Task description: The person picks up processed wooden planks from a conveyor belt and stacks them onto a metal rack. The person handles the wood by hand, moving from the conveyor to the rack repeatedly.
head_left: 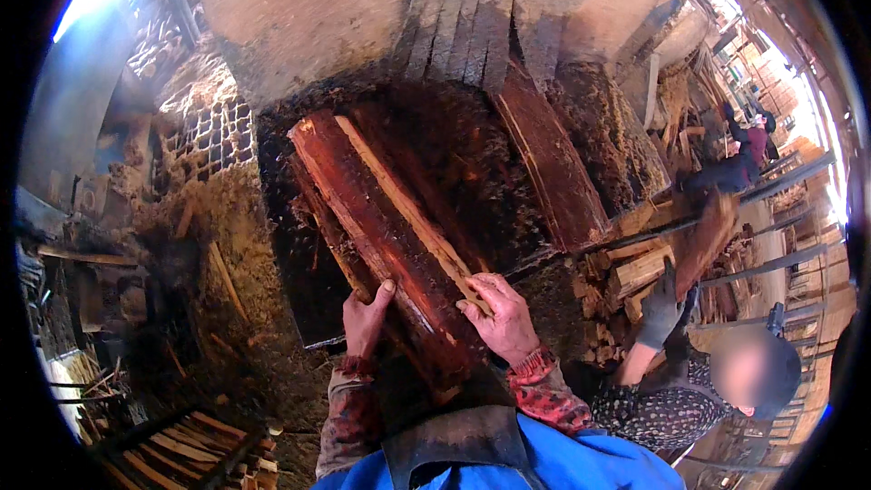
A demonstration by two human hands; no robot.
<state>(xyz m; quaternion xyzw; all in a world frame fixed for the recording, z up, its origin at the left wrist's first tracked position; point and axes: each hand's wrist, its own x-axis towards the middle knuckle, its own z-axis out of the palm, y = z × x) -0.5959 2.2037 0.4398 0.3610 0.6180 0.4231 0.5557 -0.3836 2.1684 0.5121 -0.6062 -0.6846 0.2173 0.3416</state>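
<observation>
A long reddish-brown wooden slab (349,186) with rough bark-like faces slants from the dark work surface (435,141) toward my body. Its right side has a pale, freshly cut edge. My left hand (366,316) grips the slab's near left edge, thumb on top and fingers mostly hidden beneath. On the pale right edge, my right hand (502,316) is closed, its fingers curled over the wood. The slab's near end hangs before my dark apron. Farther right, a second reddish-brown board (553,163) lies with its far end at hanging dark flaps (467,41).
At right a co-worker's gloved hand (658,313) holds a wood piece (708,249), close to my right arm. Split wood (640,272) is stacked beyond the surface. Metal bars (771,263) run along the right. Wood strips (177,449) lie at lower left. Another person (748,145) is farther off.
</observation>
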